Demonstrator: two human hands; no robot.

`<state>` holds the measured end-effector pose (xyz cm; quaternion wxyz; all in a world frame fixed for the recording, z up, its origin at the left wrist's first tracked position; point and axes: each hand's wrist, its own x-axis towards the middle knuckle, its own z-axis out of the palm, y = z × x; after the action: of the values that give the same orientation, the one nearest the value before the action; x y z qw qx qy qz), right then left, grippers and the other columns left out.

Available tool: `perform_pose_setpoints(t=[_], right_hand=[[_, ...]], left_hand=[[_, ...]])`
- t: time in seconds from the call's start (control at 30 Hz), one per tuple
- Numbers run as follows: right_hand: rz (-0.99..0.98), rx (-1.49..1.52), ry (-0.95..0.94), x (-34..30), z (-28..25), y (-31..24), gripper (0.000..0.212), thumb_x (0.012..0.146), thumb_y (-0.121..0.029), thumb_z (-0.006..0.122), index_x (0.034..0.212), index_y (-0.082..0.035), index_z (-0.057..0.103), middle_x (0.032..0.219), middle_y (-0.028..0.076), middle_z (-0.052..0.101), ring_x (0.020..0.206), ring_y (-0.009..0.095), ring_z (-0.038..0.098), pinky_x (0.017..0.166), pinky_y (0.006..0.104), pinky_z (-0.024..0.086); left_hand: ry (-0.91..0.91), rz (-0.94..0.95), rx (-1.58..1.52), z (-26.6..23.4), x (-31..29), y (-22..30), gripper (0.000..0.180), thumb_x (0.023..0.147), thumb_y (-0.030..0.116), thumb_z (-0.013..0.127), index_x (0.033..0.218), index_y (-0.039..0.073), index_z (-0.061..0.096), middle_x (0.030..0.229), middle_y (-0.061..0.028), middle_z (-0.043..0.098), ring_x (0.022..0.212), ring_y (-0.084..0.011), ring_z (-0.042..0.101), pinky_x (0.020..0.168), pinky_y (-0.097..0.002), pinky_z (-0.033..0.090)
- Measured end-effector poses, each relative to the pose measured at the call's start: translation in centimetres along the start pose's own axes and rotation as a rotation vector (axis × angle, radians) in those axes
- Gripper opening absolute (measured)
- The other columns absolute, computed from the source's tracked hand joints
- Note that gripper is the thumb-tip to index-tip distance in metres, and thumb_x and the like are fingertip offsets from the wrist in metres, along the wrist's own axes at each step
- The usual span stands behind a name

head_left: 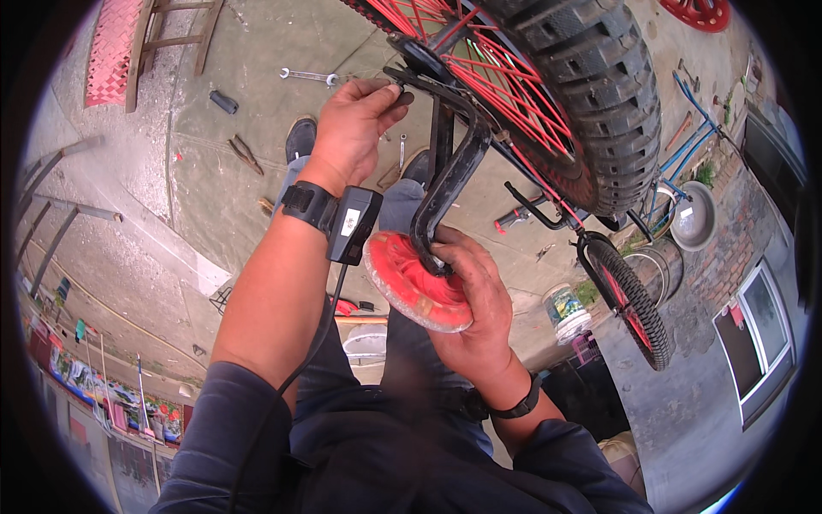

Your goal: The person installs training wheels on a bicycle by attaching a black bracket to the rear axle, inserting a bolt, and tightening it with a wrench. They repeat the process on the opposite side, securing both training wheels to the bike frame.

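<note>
A red training wheel (407,283) with a pale, worn rim sits at the lower end of a bent black bracket (449,184). My right hand (479,300) is wrapped round the wheel's right side, fingers against the foot of the bracket. Up at the bracket's other end, by the hub of the bicycle's large wheel (591,103), my left hand (360,124) is closed in a pinch. Something small and dark shows at its fingertips, too small to name. Red spokes and a knobbly black tyre make up the large wheel, just right of the bracket.
On the ground ahead lie a double-ended wrench (308,76), a black grip-like piece (223,102), pliers (245,155) and a smaller wrench (402,151). A bucket (566,313) stands at right, near the bicycle's other wheel (629,300). A wooden frame (171,38) is at far left.
</note>
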<state>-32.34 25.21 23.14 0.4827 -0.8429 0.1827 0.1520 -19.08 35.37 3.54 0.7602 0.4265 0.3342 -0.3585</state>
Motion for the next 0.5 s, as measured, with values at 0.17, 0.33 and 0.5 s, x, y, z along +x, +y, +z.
perform_pose_setpoints(t=[0.17, 0.33, 0.5], right_hand=[[0.010, -0.008, -0.009, -0.1, -0.1, 0.0, 0.056, 0.076, -0.016, 0.077, 0.126, -0.005, 0.056, 0.129, 0.021, 0.056, 0.113, 0.041, 0.059, 0.089, 0.0410, 0.051], [-0.004, -0.019, -0.017, 0.1, -0.2, 0.0, 0.056, 0.075, -0.015, 0.078, 0.126, -0.005, 0.056, 0.129, 0.021, 0.056, 0.113, 0.041, 0.059, 0.089, 0.0412, 0.052], [-0.011, -0.035, -0.019, 0.2, -0.2, -0.1, 0.056, 0.076, -0.014, 0.077, 0.126, -0.005, 0.055, 0.130, 0.021, 0.056, 0.113, 0.042, 0.059, 0.089, 0.0414, 0.052]], left_hand=[[0.071, 0.098, 0.106, 0.2, 0.0, 0.2, 0.017, 0.094, 0.004, 0.065, 0.109, 0.000, 0.059, 0.103, -0.0086, 0.067, 0.093, -0.0202, 0.068, 0.087, -0.0321, 0.056], [0.113, 0.117, 0.097, 0.0, -0.4, 1.4, 0.016, 0.097, 0.011, 0.062, 0.109, 0.002, 0.060, 0.101, -0.0082, 0.068, 0.092, -0.0184, 0.066, 0.078, -0.0315, 0.053], [-0.053, -0.331, 0.129, 0.3, 0.0, 2.2, 0.025, 0.102, 0.027, 0.055, 0.110, 0.004, 0.060, 0.098, -0.0067, 0.067, 0.087, -0.0176, 0.065, 0.069, -0.0291, 0.048]])
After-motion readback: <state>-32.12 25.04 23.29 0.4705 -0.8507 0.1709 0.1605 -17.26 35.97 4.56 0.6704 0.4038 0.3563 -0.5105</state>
